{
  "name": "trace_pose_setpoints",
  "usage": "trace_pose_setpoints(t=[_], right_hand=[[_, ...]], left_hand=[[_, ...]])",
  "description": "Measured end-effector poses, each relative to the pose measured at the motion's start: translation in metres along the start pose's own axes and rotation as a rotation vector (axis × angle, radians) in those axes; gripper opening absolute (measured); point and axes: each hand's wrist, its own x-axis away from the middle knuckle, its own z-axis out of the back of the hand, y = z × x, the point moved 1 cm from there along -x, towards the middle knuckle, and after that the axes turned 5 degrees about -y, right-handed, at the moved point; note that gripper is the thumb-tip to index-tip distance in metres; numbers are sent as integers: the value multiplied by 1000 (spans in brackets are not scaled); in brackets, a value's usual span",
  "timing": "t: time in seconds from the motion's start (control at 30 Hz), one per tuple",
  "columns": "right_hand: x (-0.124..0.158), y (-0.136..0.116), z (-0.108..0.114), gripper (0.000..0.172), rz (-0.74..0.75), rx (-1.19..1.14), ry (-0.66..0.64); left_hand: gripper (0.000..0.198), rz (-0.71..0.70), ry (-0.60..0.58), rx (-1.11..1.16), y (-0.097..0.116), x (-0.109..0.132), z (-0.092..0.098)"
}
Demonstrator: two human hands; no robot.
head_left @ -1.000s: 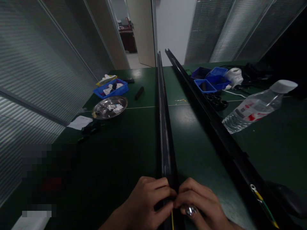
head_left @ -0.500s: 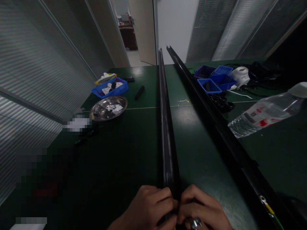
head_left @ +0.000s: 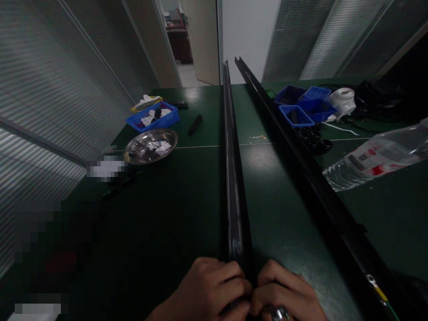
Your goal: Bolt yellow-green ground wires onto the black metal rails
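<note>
A long black channel rail runs away from me down the middle of the green table. My left hand lies over its near end with fingers curled and closed. Right against it, my right hand is closed too, its fingertips meeting those of the left. Whatever they pinch is hidden by the fingers. Shiny metal shows at the right fingers; I cannot tell if it is a ring. A second black rail lies at a slant to the right, with a ring-terminal wire of yellow and green at its near end.
To the left are a steel dish with white scraps, a blue tray of small parts and a black bar. Beyond the second rail are blue bins, black round pieces and a plastic bottle lying on its side.
The view has shifted slightly. Both hands stay closed together at the rail's near end, the right a little further right in the picture. Nothing else has visibly moved.
</note>
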Motion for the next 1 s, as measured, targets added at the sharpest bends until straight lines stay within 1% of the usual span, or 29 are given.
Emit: trace_pose_setpoints(t=[0.07,0.13,0.27,0.4,0.47,0.57,0.6,0.67,0.77,0.87,1.0], right_hand=[[1,3,-5,38,32,19,64],[2,7,-10,38,56,18,90],[3,11,-14,47,90,-13,58],[-1,4,-7,36,94,47,74],[-5,-3,-1,34,87,81,63],[-9,-10,7,32,87,105,-29],[-9,-11,8,33,87,114,-42],[-9,-12,8,37,100,139,-22],[-10,-10,2,46,124,154,23],[-12,-7,-4,51,171,163,57],[-11,-5,-8,54,178,208,33]], left_hand=[[11,-7,-2,9,0,0,1],[11,-15,-1,30,-1,-1,2],[11,-22,-6,40,-1,-2,4],[11,-36,-5,18,0,-1,4],[14,-36,-7,10,2,-1,6],[20,-38,-18,4,4,-2,7],[19,-37,-21,4,4,-3,8],[16,-21,-25,6,4,-3,7],[12,-7,-10,19,3,-2,4],[12,-2,-3,32,0,1,1],[14,-4,0,71,-1,2,0]])
